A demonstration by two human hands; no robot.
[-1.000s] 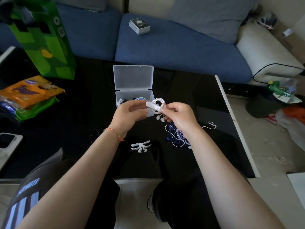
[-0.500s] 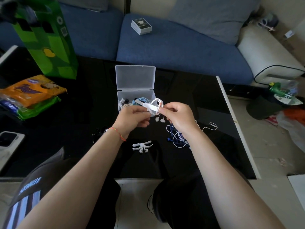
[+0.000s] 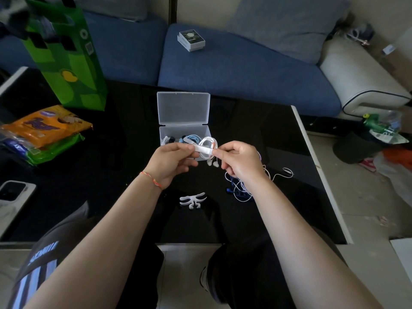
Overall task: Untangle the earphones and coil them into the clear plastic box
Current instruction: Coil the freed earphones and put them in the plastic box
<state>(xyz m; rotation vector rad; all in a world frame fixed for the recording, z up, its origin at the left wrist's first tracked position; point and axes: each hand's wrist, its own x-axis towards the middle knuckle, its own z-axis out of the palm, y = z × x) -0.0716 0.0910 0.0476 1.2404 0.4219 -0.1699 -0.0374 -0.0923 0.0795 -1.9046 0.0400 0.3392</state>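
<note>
Both hands work above the glossy black worktop [image 3: 256,134]. The left hand [image 3: 171,162] pinches a flat white strap [image 3: 204,149]; the right hand [image 3: 240,160] grips the coiled white earphones [image 3: 206,144], apparently to bind the loops. Just beyond stands the clear plastic box [image 3: 185,132], lid open, coils inside.

No word, brand or number reads clearly. The green bag [image 3: 66,56] at ten o'clock carries a QR-code square and a round white emblem, neither decipherable. The orange snack packet [image 3: 48,127] at nine o'clock bears purple lettering, too blurred to read. Pale letters on the dark sleeve [image 3: 42,255] at seven o'clock are illegible.
</note>
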